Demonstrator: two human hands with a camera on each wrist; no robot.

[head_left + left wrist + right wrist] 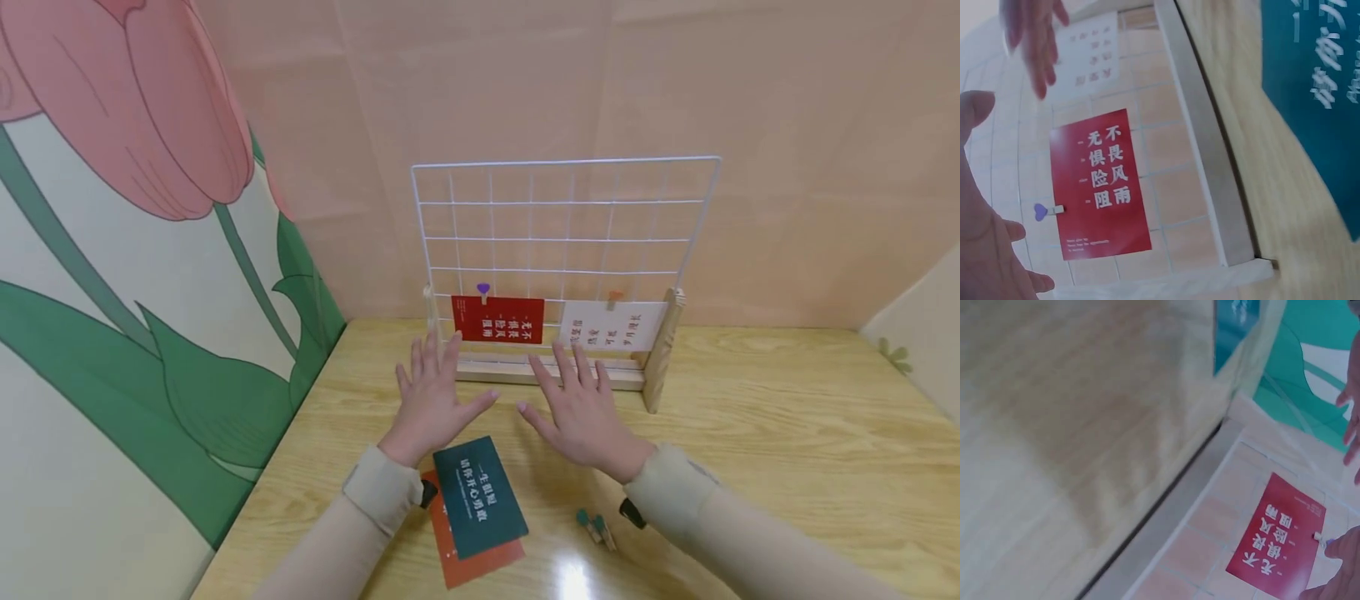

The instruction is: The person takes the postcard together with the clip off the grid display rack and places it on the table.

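My left hand [431, 402] and right hand [587, 423] are raised over the table, fingers spread, palms facing down, holding nothing. Their fingertips point at a white wire grid rack [555, 240] in a wooden base [662, 354]. A red card [495, 320] with white writing hangs on the grid by a purple heart clip [1040, 212]. To its right a white card [617, 327] hangs from an orange clip [616, 297]. In the head view, the left fingertips come close to the red card's lower left corner, and the right fingertips overlap the white card's lower left part.
A dark green card [480, 500] lies partly over an orange-red card [483, 571] on the wooden table [787, 433], near my left sleeve. Two green-topped clips [596, 528] lie by my right wrist. A tulip-print backdrop [172, 350] stands at left.
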